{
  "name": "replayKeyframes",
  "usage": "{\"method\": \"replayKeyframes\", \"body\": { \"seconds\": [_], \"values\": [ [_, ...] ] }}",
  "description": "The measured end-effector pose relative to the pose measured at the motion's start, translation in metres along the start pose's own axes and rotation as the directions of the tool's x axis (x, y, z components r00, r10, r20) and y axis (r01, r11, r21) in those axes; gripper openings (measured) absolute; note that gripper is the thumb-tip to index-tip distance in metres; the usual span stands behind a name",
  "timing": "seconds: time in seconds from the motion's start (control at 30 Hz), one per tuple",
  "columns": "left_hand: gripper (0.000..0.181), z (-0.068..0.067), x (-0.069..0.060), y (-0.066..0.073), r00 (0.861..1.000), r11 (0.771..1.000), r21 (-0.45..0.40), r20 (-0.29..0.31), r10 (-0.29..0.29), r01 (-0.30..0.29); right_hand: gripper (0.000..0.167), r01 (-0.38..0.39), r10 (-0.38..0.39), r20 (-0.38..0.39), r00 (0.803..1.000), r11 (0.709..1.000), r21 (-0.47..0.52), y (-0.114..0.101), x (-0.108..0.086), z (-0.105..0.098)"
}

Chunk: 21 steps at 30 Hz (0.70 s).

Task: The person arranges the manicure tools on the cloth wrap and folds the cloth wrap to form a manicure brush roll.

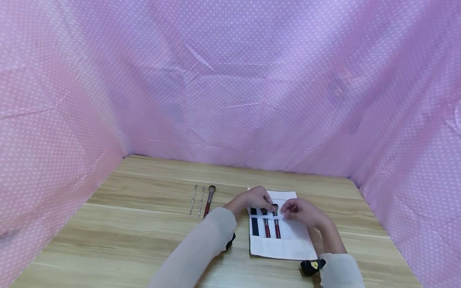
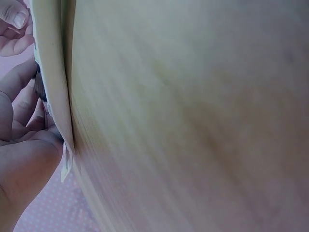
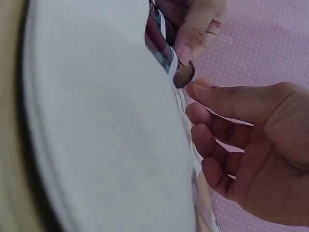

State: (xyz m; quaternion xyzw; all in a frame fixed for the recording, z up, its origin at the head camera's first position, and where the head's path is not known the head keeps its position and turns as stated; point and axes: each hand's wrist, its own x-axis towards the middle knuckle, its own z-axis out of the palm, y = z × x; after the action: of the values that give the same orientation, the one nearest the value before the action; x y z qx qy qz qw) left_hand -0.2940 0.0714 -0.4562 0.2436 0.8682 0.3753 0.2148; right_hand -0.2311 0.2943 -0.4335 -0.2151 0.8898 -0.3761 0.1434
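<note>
A white fabric roll (image 1: 288,248) lies unrolled on the table, with two red-handled brushes side by side under its strap. My left hand (image 1: 256,199) reaches over its upper part, fingers bent at the head of the right-hand brush (image 1: 277,228). In the right wrist view the left thumb lies against this brush's dark bristles (image 3: 184,75); the other fingers are partly hidden. To the right, my right hand (image 1: 304,212) is beside the brush head with loosely curled fingers and nothing held, its fingertips close to the fabric. A black strip-like item (image 1: 255,224) sits at the roll's left.
Left of the roll on the wooden table (image 1: 144,224) lie another red-handled brush (image 1: 210,196) and two thin metal tools, one of them the outer tool (image 1: 193,199). Pink dotted cloth (image 1: 230,100) hangs behind the table and along both sides.
</note>
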Motion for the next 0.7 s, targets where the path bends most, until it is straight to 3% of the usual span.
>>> {"method": "replayKeyframes", "body": {
  "seconds": [0.33, 0.7],
  "values": [
    [0.011, 0.001, 0.000, 0.000, 1.000, 1.000, 0.001, -0.005, -0.022, 0.023, 0.014, -0.003, 0.003, 0.016, 1.000, 1.000, -0.021, 0.007, -0.006, -0.008],
    [0.011, 0.002, -0.002, 0.002, 1.000, 1.000, 0.024, -0.012, -0.020, 0.020, 0.014, -0.036, 0.036, -0.009, 0.999, 0.999, -0.012, 0.013, -0.006, 0.000]
  ]
}}
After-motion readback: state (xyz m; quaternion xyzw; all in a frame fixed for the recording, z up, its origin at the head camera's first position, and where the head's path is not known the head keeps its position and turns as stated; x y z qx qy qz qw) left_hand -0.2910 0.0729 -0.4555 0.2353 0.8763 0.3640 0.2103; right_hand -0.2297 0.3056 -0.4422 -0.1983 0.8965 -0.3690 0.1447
